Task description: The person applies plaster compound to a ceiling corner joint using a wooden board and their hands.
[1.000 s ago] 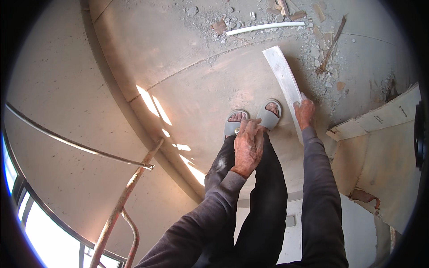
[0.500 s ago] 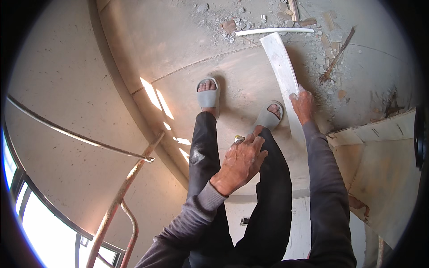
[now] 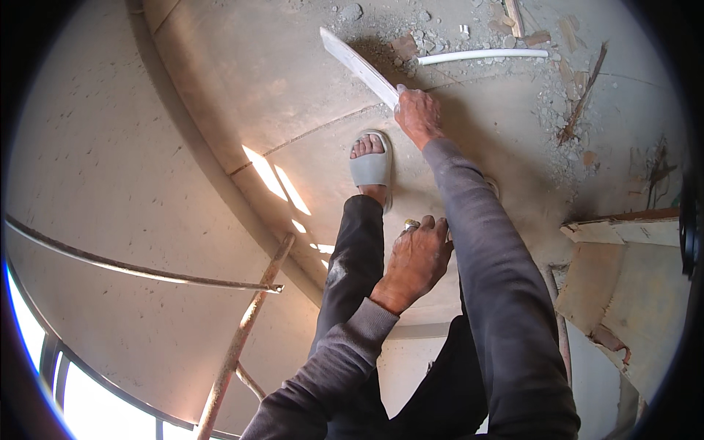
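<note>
My right hand (image 3: 419, 117) is closed around one end of a long, flat white board (image 3: 357, 66), which tilts up to the left over the floor. Its fingers are partly hidden by the back of the hand. Lower down, between my legs, my left hand (image 3: 414, 262) hangs with its fingers curled under. A shiny silver-and-yellow ring-like thing (image 3: 412, 224) shows at those fingers; whatever they might hold is hidden from above.
A white tube (image 3: 484, 56) lies among rubble (image 3: 429, 35) at the far side. Splintered wood (image 3: 585, 95) is farther right. An opened cardboard box (image 3: 623, 271) stands at the right, and rusty metal pipes (image 3: 246, 334) rise at the left. My sandalled foot (image 3: 371, 165) is on the dusty floor.
My right hand has moved left and farther away, swinging the white board leftward so that it shows more edge-on. My left hand has moved slightly right, its fingers more curled.
</note>
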A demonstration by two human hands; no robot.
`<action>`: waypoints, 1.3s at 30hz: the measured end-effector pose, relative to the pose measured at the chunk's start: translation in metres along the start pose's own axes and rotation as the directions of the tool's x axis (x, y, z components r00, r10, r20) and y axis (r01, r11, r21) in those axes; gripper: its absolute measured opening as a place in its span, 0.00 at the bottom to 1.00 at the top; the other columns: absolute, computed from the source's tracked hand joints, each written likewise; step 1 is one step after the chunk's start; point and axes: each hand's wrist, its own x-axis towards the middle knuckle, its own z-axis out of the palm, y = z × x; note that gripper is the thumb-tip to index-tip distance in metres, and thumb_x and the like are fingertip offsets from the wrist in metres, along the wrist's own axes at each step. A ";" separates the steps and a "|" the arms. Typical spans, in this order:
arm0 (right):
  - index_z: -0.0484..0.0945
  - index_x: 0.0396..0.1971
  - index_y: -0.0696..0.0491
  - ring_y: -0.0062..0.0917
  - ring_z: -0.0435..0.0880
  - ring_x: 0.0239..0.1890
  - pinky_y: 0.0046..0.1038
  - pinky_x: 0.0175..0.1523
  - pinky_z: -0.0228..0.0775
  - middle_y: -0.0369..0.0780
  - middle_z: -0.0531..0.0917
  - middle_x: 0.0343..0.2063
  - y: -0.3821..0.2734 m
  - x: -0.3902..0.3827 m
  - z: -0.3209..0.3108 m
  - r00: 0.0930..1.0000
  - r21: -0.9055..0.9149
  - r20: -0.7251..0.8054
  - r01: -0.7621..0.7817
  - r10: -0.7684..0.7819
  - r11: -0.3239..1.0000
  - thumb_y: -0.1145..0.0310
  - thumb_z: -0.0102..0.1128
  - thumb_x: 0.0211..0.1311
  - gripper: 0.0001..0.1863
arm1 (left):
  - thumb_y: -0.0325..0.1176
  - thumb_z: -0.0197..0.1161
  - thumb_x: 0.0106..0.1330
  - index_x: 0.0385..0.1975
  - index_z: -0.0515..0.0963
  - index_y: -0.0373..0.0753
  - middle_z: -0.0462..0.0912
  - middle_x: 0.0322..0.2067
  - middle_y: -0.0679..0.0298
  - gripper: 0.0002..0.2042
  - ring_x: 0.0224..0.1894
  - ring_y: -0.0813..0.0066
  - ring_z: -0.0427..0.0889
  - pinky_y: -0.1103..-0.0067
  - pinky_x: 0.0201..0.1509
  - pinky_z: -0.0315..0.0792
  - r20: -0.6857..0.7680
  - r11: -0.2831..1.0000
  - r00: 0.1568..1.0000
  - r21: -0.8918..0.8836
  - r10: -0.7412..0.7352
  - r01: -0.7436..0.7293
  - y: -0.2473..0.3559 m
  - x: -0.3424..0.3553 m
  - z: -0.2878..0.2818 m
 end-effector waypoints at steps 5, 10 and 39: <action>0.81 0.36 0.59 0.47 0.84 0.39 0.42 0.48 0.76 0.53 0.84 0.33 0.044 0.006 0.001 0.960 0.092 -0.139 -0.230 0.241 0.969 0.64 0.67 0.50 0.16 | 0.34 0.62 0.64 0.48 0.73 0.35 0.78 0.38 0.51 0.16 0.41 0.49 0.80 0.61 0.45 0.75 -0.011 0.999 0.999 0.001 0.034 -0.034 -0.005 0.002 -0.010; 0.81 0.37 0.59 0.48 0.85 0.37 0.42 0.47 0.77 0.54 0.84 0.31 0.084 -0.013 0.006 0.890 0.134 -0.255 -0.355 0.378 0.925 0.63 0.68 0.48 0.18 | 0.35 0.63 0.63 0.48 0.74 0.36 0.79 0.38 0.51 0.16 0.41 0.49 0.81 0.61 0.45 0.75 -0.016 0.998 0.999 0.026 0.052 -0.052 -0.004 0.004 -0.027; 0.80 0.37 0.53 0.43 0.86 0.37 0.41 0.44 0.79 0.48 0.85 0.32 -0.008 0.042 -0.048 0.998 0.017 -0.016 0.063 -0.063 0.998 0.71 0.63 0.54 0.10 | 0.39 0.61 0.65 0.46 0.74 0.35 0.78 0.41 0.48 0.16 0.45 0.44 0.79 0.58 0.50 0.73 0.216 0.999 0.976 0.022 -0.027 0.023 -0.001 0.023 -0.027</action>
